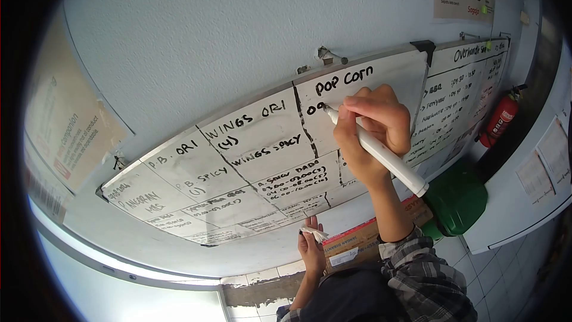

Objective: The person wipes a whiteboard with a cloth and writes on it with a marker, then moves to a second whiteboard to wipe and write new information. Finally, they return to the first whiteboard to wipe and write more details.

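We find the right hand [381,122] gripping the marker [390,161], tip at the whiteboard [396,71] under "POP CORN" | left hand [311,256] pinching a white tissue-like piece [317,234] near its lower edge | risk, we judge: fingers drifting leftward, smearing digits.

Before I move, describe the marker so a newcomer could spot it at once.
Find the handwritten whiteboard on the wall, then its POP CORN column. There the right hand holds the marker, tip at the digits. It is thick, straight and white, unlike the crumpled white wad in the left hand.
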